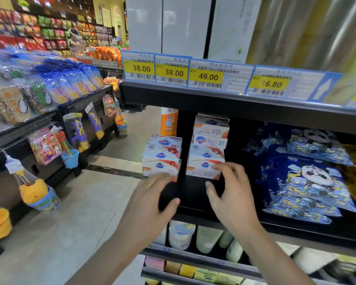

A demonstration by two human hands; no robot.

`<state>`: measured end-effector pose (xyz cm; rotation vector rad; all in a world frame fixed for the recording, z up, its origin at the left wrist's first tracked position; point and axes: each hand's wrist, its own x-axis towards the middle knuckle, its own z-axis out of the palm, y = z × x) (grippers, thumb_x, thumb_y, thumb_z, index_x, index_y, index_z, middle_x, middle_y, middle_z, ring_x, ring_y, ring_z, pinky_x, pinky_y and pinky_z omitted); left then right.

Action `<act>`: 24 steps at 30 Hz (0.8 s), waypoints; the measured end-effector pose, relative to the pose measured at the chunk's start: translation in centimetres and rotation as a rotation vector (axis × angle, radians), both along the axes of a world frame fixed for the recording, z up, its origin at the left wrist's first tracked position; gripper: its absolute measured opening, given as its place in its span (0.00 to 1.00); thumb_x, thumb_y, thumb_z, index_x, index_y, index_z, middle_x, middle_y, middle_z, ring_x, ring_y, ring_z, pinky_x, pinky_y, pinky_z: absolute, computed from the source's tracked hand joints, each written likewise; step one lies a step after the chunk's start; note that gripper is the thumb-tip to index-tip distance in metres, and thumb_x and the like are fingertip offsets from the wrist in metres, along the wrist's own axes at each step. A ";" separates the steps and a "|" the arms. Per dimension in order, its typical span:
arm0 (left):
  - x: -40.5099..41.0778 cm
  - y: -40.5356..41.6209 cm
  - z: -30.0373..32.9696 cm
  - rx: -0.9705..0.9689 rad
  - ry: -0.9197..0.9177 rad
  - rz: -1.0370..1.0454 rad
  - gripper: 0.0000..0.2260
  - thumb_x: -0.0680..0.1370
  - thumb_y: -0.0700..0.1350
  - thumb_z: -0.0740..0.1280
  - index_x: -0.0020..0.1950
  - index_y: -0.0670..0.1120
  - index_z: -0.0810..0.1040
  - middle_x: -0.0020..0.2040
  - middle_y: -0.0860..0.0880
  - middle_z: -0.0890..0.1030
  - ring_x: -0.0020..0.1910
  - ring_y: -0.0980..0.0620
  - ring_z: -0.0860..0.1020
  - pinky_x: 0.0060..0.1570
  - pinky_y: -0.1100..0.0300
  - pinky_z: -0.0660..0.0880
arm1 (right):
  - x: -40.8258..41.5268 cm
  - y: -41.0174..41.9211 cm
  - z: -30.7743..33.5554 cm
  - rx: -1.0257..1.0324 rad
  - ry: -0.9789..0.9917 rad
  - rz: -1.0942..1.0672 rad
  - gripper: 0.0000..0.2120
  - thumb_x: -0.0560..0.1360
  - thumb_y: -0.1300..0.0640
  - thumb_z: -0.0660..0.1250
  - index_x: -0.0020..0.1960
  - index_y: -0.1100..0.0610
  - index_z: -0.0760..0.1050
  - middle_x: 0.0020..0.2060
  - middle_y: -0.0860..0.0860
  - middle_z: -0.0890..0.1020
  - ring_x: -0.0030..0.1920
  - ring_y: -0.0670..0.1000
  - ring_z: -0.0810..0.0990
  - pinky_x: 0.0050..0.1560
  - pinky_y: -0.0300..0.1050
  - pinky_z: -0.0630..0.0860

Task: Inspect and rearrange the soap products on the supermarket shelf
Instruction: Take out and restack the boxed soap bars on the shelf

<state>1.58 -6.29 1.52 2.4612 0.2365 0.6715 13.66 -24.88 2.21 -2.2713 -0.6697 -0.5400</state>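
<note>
Both hands reach in at the same level and hold nothing. The left hand (pixel 152 196) is stretched flat, its fingers blurred, with the fingertips at the foot of the nearer pile. The right hand (pixel 234 192) is spread in a wide, loosely curved claw, forefinger on the front of the lowest box of the farther pile and thumb hanging well apart below it.

The black metal shelf (pixel 191 194) carries everything. At its right lie dark blue plastic packets printed with pandas (pixel 308 182), apart from the work. The taller stack of white-and-red cardboard soap boxes (pixel 209 147) stands deeper in, its upper boxes skewed against the lower ones. The shorter stack of white-and-red cardboard soap boxes (pixel 162 157) sits just left of it, at the shelf's front corner, with a round orange plastic bottle (pixel 169 122) behind.

The step looks like squaring up the two stacks.
- Set a flat palm against each stack's outer side, not just fingertips, so the whole column moves together.
- Push low on the bottom boxes, because a shove higher up would likely topple the skewed top ones.
- Ease the shorter stack inward, away from the open corner.
- Mind the thin gold ring (pixel 148 184), which could catch a carton flap.
</note>
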 end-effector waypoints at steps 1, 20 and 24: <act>0.2 -0.3 -0.4 0.046 0.045 -0.010 0.26 0.80 0.58 0.65 0.77 0.58 0.67 0.75 0.61 0.69 0.73 0.63 0.62 0.75 0.59 0.62 | 0.7 0.2 0.4 -0.034 -0.022 -0.019 0.22 0.74 0.55 0.74 0.66 0.50 0.75 0.61 0.48 0.72 0.58 0.52 0.75 0.59 0.48 0.76; 0.5 -0.5 -0.8 0.199 0.273 0.023 0.29 0.82 0.66 0.55 0.81 0.59 0.59 0.80 0.62 0.60 0.78 0.61 0.54 0.76 0.60 0.54 | 5.4 0.3 1.0 -0.294 -0.256 0.009 0.26 0.73 0.60 0.76 0.70 0.49 0.77 0.65 0.52 0.79 0.58 0.60 0.81 0.54 0.58 0.78; 0.5 -0.4 -0.7 0.179 0.292 0.019 0.29 0.81 0.66 0.56 0.81 0.59 0.59 0.79 0.63 0.60 0.78 0.61 0.55 0.76 0.59 0.56 | 4.7 -0.3 0.9 -0.253 -0.322 0.064 0.27 0.73 0.62 0.75 0.70 0.51 0.76 0.64 0.53 0.78 0.55 0.60 0.80 0.52 0.59 0.77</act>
